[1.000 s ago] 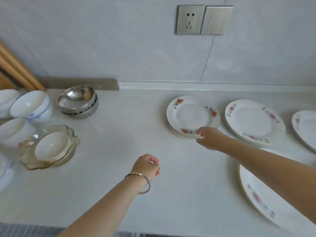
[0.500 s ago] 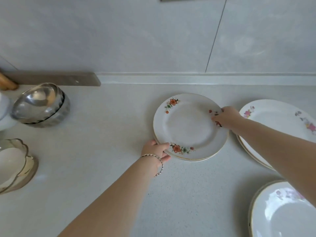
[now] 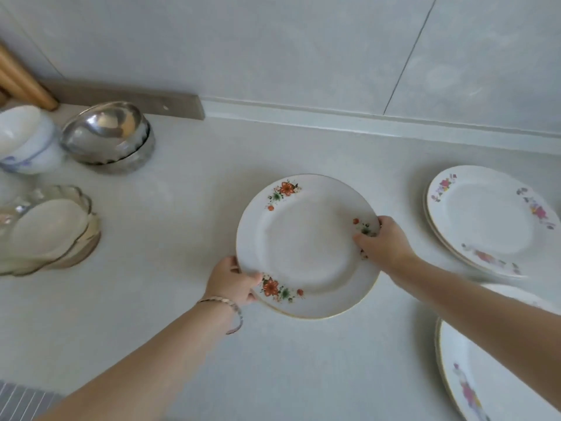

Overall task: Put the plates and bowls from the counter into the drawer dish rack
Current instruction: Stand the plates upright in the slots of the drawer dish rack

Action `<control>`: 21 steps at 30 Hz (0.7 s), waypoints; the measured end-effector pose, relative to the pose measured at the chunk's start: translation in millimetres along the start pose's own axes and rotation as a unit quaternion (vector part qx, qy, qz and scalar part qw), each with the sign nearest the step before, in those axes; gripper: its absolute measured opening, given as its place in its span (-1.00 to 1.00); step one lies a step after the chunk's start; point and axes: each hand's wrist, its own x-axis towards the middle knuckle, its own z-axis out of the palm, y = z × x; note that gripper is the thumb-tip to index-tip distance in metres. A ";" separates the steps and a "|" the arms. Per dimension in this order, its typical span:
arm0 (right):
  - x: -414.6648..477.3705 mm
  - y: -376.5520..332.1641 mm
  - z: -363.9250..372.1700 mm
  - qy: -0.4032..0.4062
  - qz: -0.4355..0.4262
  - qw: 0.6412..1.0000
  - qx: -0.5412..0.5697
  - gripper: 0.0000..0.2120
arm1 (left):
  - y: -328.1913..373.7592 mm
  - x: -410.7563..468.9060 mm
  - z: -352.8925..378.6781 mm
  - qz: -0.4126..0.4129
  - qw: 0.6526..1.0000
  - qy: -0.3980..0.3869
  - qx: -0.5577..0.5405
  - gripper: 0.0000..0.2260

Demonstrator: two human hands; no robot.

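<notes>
The orange-flowered plates [image 3: 303,247], a small stack of white ones with gilt rims, sit at the middle of the pale worktop [image 3: 188,208], gripped from both sides. The left hand [image 3: 232,281] clasps the near-left rim, thumb on top beside the orange blossoms; a thin bracelet [image 3: 230,311] circles that wrist. The right hand [image 3: 384,243] pinches the right rim, fingers curled over a small flower sprig. Whether the stack rests on the surface or is raised off it, I cannot tell. To the right lies a pair of pink-flowered plates [image 3: 488,220], apart from the held stack, and a larger plate [image 3: 498,375] shows at the near right edge. Far left stand nested steel bowls [image 3: 106,135], a white porcelain bowl [image 3: 27,138] beside them, and nearer, a scalloped glass bowl [image 3: 48,232].
</notes>
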 end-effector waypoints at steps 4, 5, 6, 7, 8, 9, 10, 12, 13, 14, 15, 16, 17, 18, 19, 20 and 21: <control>-94.2 -9.5 47.9 -0.063 -0.017 0.998 0.013 -0.65 | -41.4 -42.5 -96.9 0.004 1.000 -0.003 -0.018 -0.76; -118.0 -12.2 61.1 -0.077 -0.023 0.997 0.017 -0.64 | -52.9 -53.0 -121.1 0.004 1.000 -0.005 -0.017 -0.76; -146.0 -15.0 79.4 -0.086 -0.025 0.996 0.024 -0.63 | -67.4 -66.5 -150.7 0.002 1.000 -0.004 -0.013 -0.76; -166.0 -16.2 92.6 -0.091 -0.024 0.995 0.028 -0.61 | -79.6 -75.4 -172.1 0.001 1.000 -0.002 -0.005 -0.75; -182.7 -15.9 104.5 -0.094 -0.022 0.995 0.028 -0.60 | -90.9 -82.7 -189.8 -0.002 1.000 0.000 0.004 -0.75; -206.2 -16.8 122.7 -0.100 -0.020 0.994 0.024 -0.59 | -104.1 -94.5 -214.2 -0.005 1.000 0.002 0.017 -0.75; -226.3 -16.4 140.6 -0.106 -0.019 0.994 0.020 -0.58 | -116.5 -104.5 -237.0 -0.004 0.999 0.001 0.032 -0.74; -263.0 -13.2 174.0 -0.123 -0.015 0.992 0.020 -0.57 | -139.5 -121.3 -279.7 -0.013 0.998 0.003 0.059 -0.72; -280.1 -11.6 188.3 -0.135 -0.009 0.990 0.027 -0.57 | -150.7 -127.8 -298.3 -0.020 0.997 0.004 0.076 -0.71; -295.2 -9.0 201.5 -0.150 -0.001 0.988 0.034 -0.58 | -161.6 -133.3 -314.4 -0.029 0.995 0.007 0.090 -0.71; -309.0 -6.1 213.9 -0.166 0.007 0.985 0.036 -0.58 | -172.4 -137.1 -329.1 -0.041 0.994 0.009 0.101 -0.71; -320.3 -2.2 226.2 -0.178 0.014 0.983 0.033 -0.58 | -181.9 -139.7 -341.4 -0.052 0.993 0.010 0.110 -0.71; -329.9 1.9 237.6 -0.186 0.020 0.982 0.028 -0.59 | -190.9 -139.8 -351.8 -0.066 0.991 0.008 0.116 -0.72; -337.7 7.5 249.2 -0.193 0.029 0.980 0.024 -0.60 | -200.2 -136.9 -360.8 -0.081 0.990 0.008 0.119 -0.72; -343.5 14.1 260.9 -0.200 0.041 0.979 0.019 -0.60 | -209.4 -131.4 -367.8 -0.094 0.988 0.010 0.124 -0.72; -347.1 23.0 273.1 -0.206 0.061 0.977 0.016 -0.61 | -217.3 -124.6 -372.5 -0.107 0.985 0.011 0.132 -0.72; -350.6 32.1 284.4 -0.210 0.085 0.974 0.014 -0.60 | -224.9 -116.5 -375.8 -0.119 0.982 0.011 0.145 -0.71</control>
